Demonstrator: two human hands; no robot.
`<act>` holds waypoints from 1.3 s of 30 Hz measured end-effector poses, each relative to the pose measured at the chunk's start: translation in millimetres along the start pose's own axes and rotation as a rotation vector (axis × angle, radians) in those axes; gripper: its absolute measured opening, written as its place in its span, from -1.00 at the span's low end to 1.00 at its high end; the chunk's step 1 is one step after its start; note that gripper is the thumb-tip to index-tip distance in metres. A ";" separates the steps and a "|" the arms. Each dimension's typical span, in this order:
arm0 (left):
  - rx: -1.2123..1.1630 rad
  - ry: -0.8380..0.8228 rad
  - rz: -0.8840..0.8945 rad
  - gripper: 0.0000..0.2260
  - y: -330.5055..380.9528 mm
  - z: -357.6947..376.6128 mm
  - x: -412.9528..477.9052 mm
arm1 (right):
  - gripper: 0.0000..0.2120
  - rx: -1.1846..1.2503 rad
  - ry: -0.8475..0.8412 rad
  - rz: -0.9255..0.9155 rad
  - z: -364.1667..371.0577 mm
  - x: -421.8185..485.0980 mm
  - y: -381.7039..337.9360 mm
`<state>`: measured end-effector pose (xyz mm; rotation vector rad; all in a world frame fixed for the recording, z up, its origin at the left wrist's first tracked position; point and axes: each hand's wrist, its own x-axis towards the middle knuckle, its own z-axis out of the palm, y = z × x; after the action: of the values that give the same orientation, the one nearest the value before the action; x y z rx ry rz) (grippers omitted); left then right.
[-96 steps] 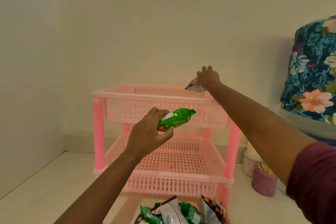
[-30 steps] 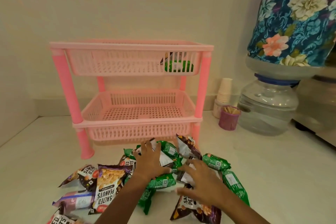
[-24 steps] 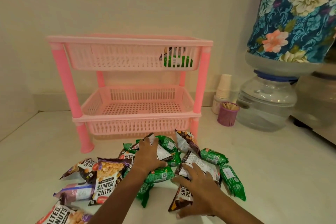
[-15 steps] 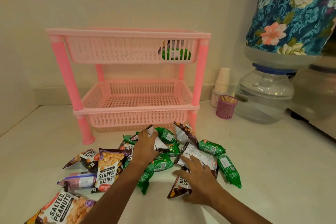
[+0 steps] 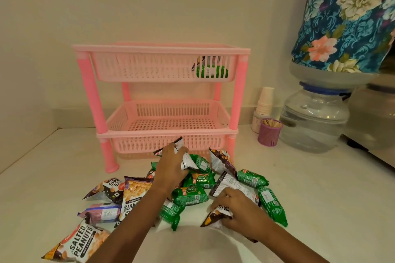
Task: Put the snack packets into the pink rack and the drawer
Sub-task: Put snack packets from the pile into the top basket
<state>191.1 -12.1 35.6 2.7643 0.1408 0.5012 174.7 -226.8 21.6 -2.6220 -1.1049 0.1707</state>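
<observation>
Most of your snack packets (image 5: 190, 195) lie in a loose heap on the counter (image 5: 320, 198), at six o'clock from the pink rack (image 5: 92, 92) and just in front of its feet. Only two packets (image 5: 211, 70), one green and one dark, sit in the top tray (image 5: 149, 68), at its three o'clock end. The lower tray (image 5: 171, 123) shows none through its slats. No drawer is in view, so you cannot tell what it holds. By that count you are early in the job, with well over a dozen packets left to move. Your left hand (image 5: 171, 166) is curled round a white packet (image 5: 187, 159) at the heap's twelve o'clock edge. Your right hand (image 5: 237, 213) grips a dark peanut packet (image 5: 215, 215) at its five o'clock side. At three o'clock from the rack stand paper cups (image 5: 265, 100), a purple pot (image 5: 269, 133) of sticks, and a water jar (image 5: 314, 121) under a flowered cover (image 5: 346, 17).
</observation>
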 end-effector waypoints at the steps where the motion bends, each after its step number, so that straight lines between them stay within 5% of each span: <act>1: -0.027 0.028 0.009 -0.50 1.6 -6.1 2.5 | -0.63 0.041 0.020 -0.015 -6.6 1.9 -1.8; 11: -0.175 0.334 0.146 -0.50 30.3 -92.1 38.4 | -0.67 0.181 0.390 -0.134 -108.3 39.9 -27.3; 25: -0.146 0.723 0.292 -0.53 38.5 -227.9 103.6 | -0.74 -0.128 0.965 -0.331 -259.5 117.1 -68.7; 33: -0.087 0.779 0.208 -0.56 -0.3 -261.2 138.1 | -0.72 -0.136 1.012 -0.353 -294.9 198.0 -102.9; 39: -0.084 0.755 0.156 -0.56 -28.9 -259.9 153.5 | -0.72 -0.162 0.841 -0.284 -295.3 272.5 -123.7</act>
<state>240.5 116.6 305.7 2.3714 0.0709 1.5256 345.6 -14.3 341.5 -2.2136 -1.1477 -1.0118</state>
